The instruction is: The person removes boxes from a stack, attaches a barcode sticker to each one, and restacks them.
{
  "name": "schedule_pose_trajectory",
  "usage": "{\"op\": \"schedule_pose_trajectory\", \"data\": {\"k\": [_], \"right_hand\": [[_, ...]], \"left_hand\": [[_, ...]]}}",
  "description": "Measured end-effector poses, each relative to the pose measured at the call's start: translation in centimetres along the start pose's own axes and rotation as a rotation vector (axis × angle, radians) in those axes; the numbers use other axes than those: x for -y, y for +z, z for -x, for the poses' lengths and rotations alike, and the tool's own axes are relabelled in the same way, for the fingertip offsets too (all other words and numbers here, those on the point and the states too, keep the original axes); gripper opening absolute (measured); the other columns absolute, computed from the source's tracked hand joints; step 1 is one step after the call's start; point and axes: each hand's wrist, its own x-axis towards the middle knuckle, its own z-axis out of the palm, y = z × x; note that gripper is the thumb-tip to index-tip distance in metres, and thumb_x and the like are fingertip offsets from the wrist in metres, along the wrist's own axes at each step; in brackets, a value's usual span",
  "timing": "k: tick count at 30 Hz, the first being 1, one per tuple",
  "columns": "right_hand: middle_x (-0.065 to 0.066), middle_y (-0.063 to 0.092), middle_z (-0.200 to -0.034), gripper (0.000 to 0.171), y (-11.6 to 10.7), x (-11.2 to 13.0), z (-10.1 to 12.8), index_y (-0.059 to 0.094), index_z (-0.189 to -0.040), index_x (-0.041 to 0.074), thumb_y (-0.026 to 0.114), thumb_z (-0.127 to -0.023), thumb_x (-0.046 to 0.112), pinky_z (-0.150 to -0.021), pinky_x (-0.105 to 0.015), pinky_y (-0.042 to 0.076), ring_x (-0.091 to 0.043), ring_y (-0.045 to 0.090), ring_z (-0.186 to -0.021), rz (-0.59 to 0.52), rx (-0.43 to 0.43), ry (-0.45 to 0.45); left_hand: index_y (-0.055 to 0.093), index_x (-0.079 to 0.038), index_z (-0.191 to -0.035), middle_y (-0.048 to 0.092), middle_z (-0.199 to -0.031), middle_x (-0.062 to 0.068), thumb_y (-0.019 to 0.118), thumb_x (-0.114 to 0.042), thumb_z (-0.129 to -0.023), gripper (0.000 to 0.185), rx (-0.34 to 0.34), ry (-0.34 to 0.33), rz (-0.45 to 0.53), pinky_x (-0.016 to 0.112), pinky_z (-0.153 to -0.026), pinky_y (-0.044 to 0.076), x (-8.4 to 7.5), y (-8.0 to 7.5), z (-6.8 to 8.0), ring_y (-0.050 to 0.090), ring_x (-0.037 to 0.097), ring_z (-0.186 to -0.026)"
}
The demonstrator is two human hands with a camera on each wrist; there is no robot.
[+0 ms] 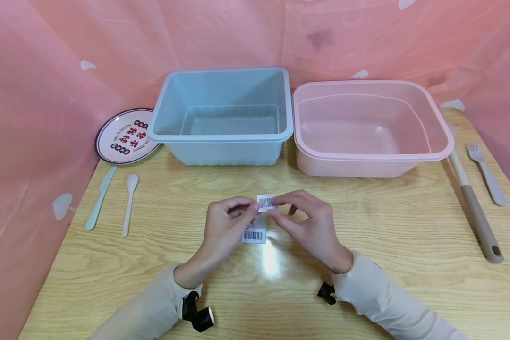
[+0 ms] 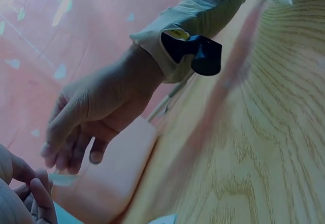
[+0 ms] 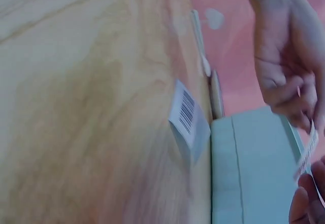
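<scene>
At the centre of the head view both hands meet over the counter (image 1: 365,226). The left hand (image 1: 227,226) and the right hand (image 1: 310,226) pinch a small barcode label (image 1: 266,203) between thumb and fingertips, one at each end, holding it just above the wood. The other fingers of both hands are loosely curled. In the right wrist view the label shows edge-on at the right border, held between fingertips.

A second label (image 1: 254,234) lies flat on the counter directly below the held one, partly covered by the left hand; the right wrist view shows it near the middle of the frame with one end lifting off the wood.

Behind the hands, in the upper middle of the frame, stands a blue tub (image 1: 223,137), and just to its right a pink tub (image 1: 365,165); their rims are side by side, close to touching. At the upper left a round plate (image 1: 119,137) with printed characters lies tucked against the blue tub. Below it, at the left, a pale knife (image 1: 99,197) and a spoon (image 1: 129,203) lie nearly parallel. At the right edge a long-handled brush (image 1: 473,208) lies beside the pink tub, with a fork (image 1: 486,174) further right.

Pink sheeting (image 1: 46,71) surrounds the counter.
</scene>
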Motion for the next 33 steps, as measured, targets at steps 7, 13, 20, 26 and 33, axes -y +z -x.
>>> {"op": "schedule_pose_trajectory", "data": {"k": [7, 13, 20, 26, 33], "right_hand": [[-0.008, 0.072, -0.093, 0.019, -1.0, -0.8, -0.4, 0.072, -0.102, 0.002, 0.073, -0.086, 0.011, -0.065, -0.018, 0.055, -0.009, 0.065, -0.082, -0.081, 0.075, 0.373], [-0.013, 0.068, -0.096, 0.021, -1.1, -1.2, -0.6, 0.067, -0.106, 0.000, 0.065, -0.093, 0.016, -0.066, -0.032, 0.059, -0.026, 0.065, -0.077, -0.309, 0.202, 0.631], [0.001, 0.068, -0.088, 0.017, -1.2, -1.2, -0.9, 0.064, -0.102, -0.005, 0.064, -0.092, 0.008, -0.064, -0.032, 0.059, -0.017, 0.065, -0.076, -0.476, 0.195, 0.702], [0.000, 0.068, -0.085, 0.012, -1.0, -1.1, -0.8, 0.067, -0.097, -0.002, 0.069, -0.088, 0.006, -0.058, -0.028, 0.055, -0.014, 0.062, -0.068, -0.406, 0.163, 0.637], [-0.011, 0.068, -0.088, 0.007, 0.0, -0.8, -1.4, 0.070, -0.091, 0.002, 0.072, -0.085, 0.005, -0.061, -0.018, 0.052, -0.009, 0.060, -0.072, -0.309, 0.133, 0.529]], "left_hand": [[0.072, 0.006, -0.092, 0.070, -0.081, 0.025, 0.067, -0.003, -0.088, 0.011, -0.009, 0.011, -0.003, 0.017, -0.053, 0.052, -0.1, -0.3, 0.1, 0.064, 0.012, -0.060], [0.073, 0.005, -0.093, 0.071, -0.080, 0.022, 0.068, -0.005, -0.088, 0.012, 0.004, 0.035, -0.015, 0.019, -0.055, 0.054, -0.2, -0.3, 0.1, 0.066, 0.018, -0.061], [0.073, 0.004, -0.092, 0.071, -0.080, 0.021, 0.068, -0.005, -0.088, 0.011, 0.002, 0.047, -0.039, 0.020, -0.056, 0.054, -0.1, -0.4, 0.2, 0.065, 0.019, -0.060], [0.073, 0.003, -0.090, 0.072, -0.081, 0.019, 0.070, -0.006, -0.087, 0.010, -0.002, 0.062, -0.065, 0.020, -0.058, 0.055, 0.3, -0.6, 0.1, 0.066, 0.021, -0.063], [0.075, -0.001, -0.086, 0.073, -0.079, 0.013, 0.073, -0.006, -0.084, 0.006, -0.078, 0.108, -0.163, 0.019, -0.057, 0.053, 0.8, -1.4, -0.5, 0.064, 0.011, -0.063]]}}
